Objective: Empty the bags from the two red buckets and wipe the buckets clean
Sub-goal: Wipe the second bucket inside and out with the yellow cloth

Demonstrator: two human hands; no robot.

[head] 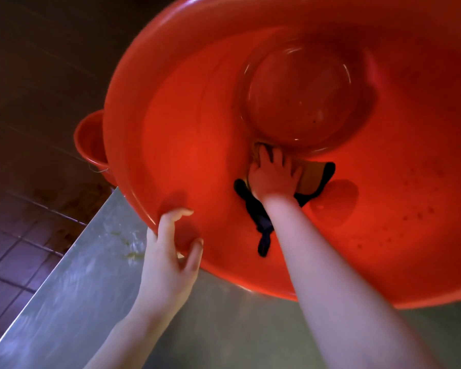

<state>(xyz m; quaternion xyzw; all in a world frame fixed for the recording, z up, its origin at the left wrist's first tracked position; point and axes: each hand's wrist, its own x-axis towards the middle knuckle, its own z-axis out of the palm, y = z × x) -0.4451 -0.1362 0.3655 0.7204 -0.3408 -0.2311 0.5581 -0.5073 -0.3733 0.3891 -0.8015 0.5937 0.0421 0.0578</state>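
Red bucket (197, 129) tilted on steel counter (91, 288), mouth twd camera. L hand (168, 251) curled over rim, steadying. R hand (273, 174) spread flat, pressing dark cloth (258, 217) on inner wall by base. Best: brace rim, firm strokes round base ring. Plastic smooth, glossy, w/ dark specks. 2nd red bucket (89, 139) behind, left.

bucket (171, 102) mouth open, second bucket (89, 139) beside

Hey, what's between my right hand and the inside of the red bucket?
Head view: a dark cloth lies under the right hand, pressed against the bucket inner wall.
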